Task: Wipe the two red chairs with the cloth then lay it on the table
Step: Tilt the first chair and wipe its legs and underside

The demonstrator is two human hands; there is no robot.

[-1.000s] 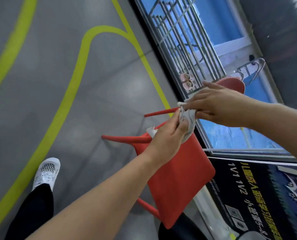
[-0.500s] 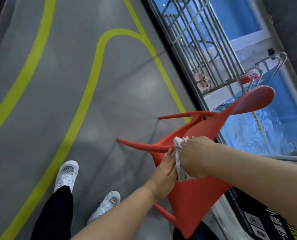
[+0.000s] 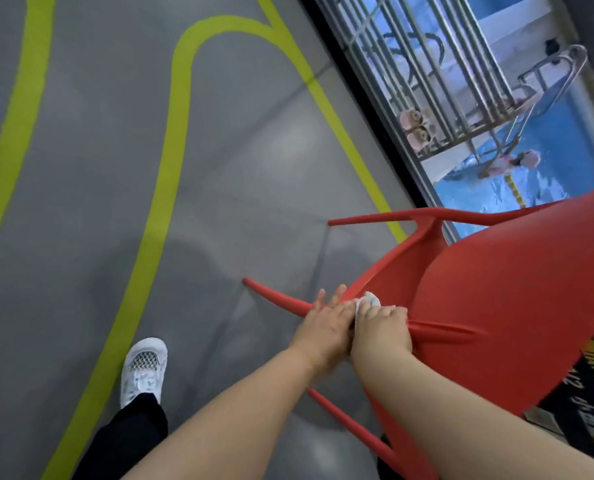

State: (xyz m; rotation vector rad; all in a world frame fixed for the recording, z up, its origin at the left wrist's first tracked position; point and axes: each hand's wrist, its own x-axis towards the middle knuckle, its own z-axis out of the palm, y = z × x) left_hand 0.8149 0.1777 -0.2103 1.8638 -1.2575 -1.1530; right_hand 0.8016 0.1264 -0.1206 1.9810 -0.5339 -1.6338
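Observation:
A red plastic chair (image 3: 517, 306) is tipped over, its thin legs pointing left across the grey floor. My right hand (image 3: 382, 329) grips a small white cloth (image 3: 368, 301) and presses it against the chair where a leg joins the seat. My left hand (image 3: 325, 323) lies right beside it with straight fingers resting on the same leg joint. Most of the cloth is hidden under my right hand. Only one red chair is in view, and no table is in view.
The grey floor (image 3: 219, 168) carries curving yellow-green lines (image 3: 164, 188). A metal railing (image 3: 437, 81) and a blue pool with a steel ladder (image 3: 544, 81) lie at the upper right. A black printed banner (image 3: 586, 403) is at the lower right. My white shoe (image 3: 145, 368) is at the lower left.
Both hands came down from the chair's upper legs to the leg joint near the seat. The cloth passed into my right hand's grip, and the chair now fills more of the right side.

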